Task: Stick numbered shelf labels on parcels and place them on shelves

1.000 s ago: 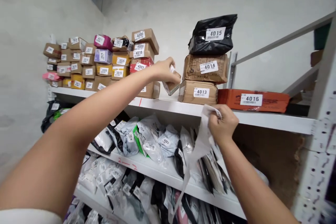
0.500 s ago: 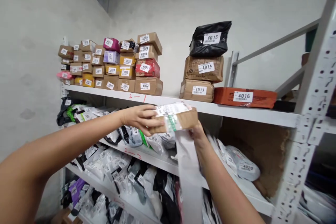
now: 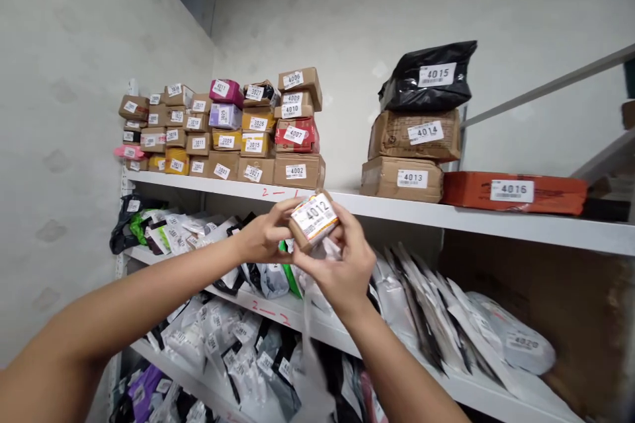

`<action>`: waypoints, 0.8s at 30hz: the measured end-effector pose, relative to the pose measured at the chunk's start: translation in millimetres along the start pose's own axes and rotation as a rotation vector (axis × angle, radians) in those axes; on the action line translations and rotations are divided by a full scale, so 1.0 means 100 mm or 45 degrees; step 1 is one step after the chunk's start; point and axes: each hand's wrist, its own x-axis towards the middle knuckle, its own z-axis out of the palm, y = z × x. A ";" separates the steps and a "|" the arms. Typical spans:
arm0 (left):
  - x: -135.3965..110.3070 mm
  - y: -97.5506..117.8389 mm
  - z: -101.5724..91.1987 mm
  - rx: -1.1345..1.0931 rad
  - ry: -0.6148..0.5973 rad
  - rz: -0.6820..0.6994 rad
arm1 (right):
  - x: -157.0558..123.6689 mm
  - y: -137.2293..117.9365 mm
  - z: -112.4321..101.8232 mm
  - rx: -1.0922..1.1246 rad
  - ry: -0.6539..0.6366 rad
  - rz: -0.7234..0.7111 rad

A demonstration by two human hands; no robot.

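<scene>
A small brown box (image 3: pixel 313 219) with a white label reading 4012 is held in front of the shelves, label end toward me. My left hand (image 3: pixel 265 236) grips its left side. My right hand (image 3: pixel 341 270) closes on its underside and right side, and also pinches a long white paper strip (image 3: pixel 311 344) that hangs down from it. The box hangs just below the top shelf's edge (image 3: pixel 397 210), in front of the bagged parcels.
The top shelf carries a numbered stack of small boxes (image 3: pixel 238 132) at left, boxes 4013 (image 3: pixel 401 178) and 4014, black bag 4015 (image 3: pixel 429 76) and flat orange box 4016 (image 3: pixel 513 192). Lower shelves hold several grey, white and black bagged parcels (image 3: pixel 436 304).
My left hand lifted the small box off the top shelf and brought it down toward me. My right hand came up to meet it, and the box turned label end forward.
</scene>
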 end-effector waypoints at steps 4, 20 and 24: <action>0.00 -0.05 -0.01 -0.199 0.078 -0.161 | 0.14 0.01 0.25 -0.044 0.095 -0.074; 0.23 -1.43 -0.33 0.105 0.499 0.211 | 0.74 0.13 0.98 0.180 0.143 -0.163; 0.70 -1.65 -0.43 0.017 0.287 0.077 | 1.13 0.22 1.01 0.018 0.264 -0.379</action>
